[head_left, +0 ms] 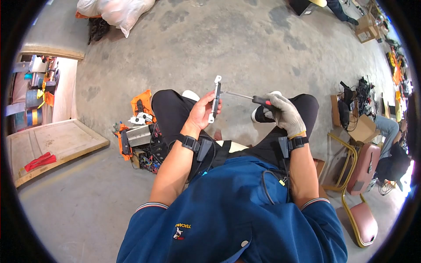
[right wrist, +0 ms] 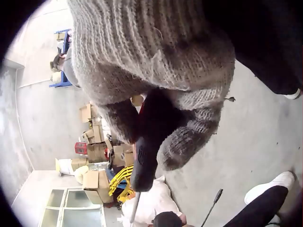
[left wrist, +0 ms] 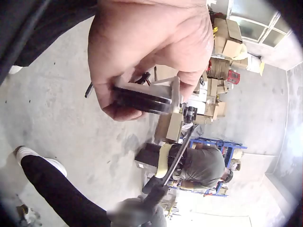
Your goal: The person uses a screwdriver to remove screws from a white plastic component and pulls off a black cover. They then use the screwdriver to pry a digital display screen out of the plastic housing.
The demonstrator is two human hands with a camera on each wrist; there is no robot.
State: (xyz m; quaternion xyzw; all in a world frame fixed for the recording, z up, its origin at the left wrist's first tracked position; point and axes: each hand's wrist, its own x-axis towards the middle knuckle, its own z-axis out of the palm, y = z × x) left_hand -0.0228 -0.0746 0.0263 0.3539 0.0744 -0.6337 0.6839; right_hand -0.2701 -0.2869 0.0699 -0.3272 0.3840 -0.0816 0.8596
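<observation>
My bare left hand [head_left: 201, 112] grips a slim black-and-silver part [head_left: 215, 101] with flat metal tabs at its ends, held over the floor between my knees. In the left wrist view the part [left wrist: 144, 100] shows dark layered edges between fingers and thumb. My right hand [head_left: 286, 115], in a grey knitted glove, holds a screwdriver [head_left: 259, 100] by its black and red handle. The shaft points left, its tip right at the side of the part. The right wrist view shows the gloved fingers [right wrist: 184, 142] curled round the screwdriver handle [right wrist: 150, 137].
A pile of electronic scrap [head_left: 142, 140] lies by my left knee, beside a wooden panel [head_left: 57, 147] with red gloves on it. To the right stand a pink chair [head_left: 363, 171] and a carton [head_left: 362, 127] near black cables. White sacks [head_left: 123, 13] sit on the far floor. Another person [left wrist: 203, 163] bends over at work.
</observation>
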